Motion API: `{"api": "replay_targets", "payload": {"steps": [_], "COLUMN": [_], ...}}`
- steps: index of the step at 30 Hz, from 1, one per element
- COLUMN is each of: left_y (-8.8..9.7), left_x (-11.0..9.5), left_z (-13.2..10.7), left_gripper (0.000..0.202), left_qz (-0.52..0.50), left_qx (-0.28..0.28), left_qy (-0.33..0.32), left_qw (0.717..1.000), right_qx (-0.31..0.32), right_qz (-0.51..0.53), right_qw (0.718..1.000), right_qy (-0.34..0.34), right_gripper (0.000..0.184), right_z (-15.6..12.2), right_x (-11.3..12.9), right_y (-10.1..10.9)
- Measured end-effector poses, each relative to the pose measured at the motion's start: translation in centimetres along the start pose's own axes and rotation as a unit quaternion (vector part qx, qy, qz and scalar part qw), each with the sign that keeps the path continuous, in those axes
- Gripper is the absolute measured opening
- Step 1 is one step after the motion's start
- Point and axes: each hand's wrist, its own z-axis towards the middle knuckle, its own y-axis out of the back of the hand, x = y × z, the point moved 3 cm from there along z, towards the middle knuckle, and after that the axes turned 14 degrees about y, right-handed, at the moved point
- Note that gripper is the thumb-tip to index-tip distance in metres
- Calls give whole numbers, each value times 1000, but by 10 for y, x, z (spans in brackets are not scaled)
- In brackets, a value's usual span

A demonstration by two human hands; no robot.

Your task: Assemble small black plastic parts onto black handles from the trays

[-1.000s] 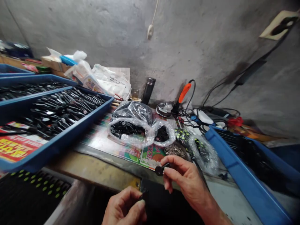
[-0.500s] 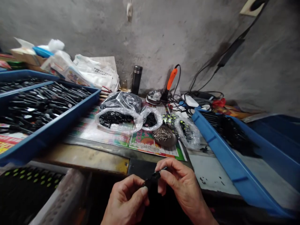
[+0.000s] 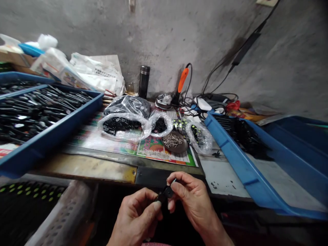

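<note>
Between my two hands, just off the bench's front edge, is a small black plastic part (image 3: 168,191) with a round end that has a hole in it. My left hand (image 3: 138,215) pinches its left end between thumb and forefinger. On the other side my right hand (image 3: 191,198) grips the round end with thumb and fingers. A thin pale tip shows by the right thumb; what it belongs to is unclear. Beyond the hands lie a dish of small metal screws (image 3: 173,140) and clear bags of black parts (image 3: 123,126).
Blue trays flank me: the left tray (image 3: 51,136) is full of long black pieces, the right tray (image 3: 230,160) holds black rods. An orange-handled tool (image 3: 182,80) and a dark flask (image 3: 144,82) stand by the wall. A white crate (image 3: 55,212) sits low at left.
The black part has turned, so its round, holed end now faces me. Both hands keep their pinch on it. The whole view has shifted slightly.
</note>
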Motion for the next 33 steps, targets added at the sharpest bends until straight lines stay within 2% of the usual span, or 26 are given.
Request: {"api": "replay_targets", "payload": {"steps": [8,17,21,26,33], "left_y": [-2,-3,-5,-10,-12], "left_x": [2,13,14,16,18], "left_z": [1,-5,-2,0,-5], "left_gripper": [47,42,44,48,47], "left_qz": [45,53,39,-28,-54], "left_qx": [-3,-26,-17,-11,-10], "left_qy": [-16,-19,23,87,103], "left_qw": [999,998,999,996,993], "right_qx": [63,132,109,82,62], "right_qz": [-71,-55,-67,-102,-96], "right_qw": [995,990,992,991,993], "right_qy": [21,-2,3,-2,-26], "right_gripper": [20,21,22,25,31], "right_z": [-5,-7,-11,-13,-19], "right_x": [10,3,1,-1,-10], "right_y": [0,4,4,3,0]}}
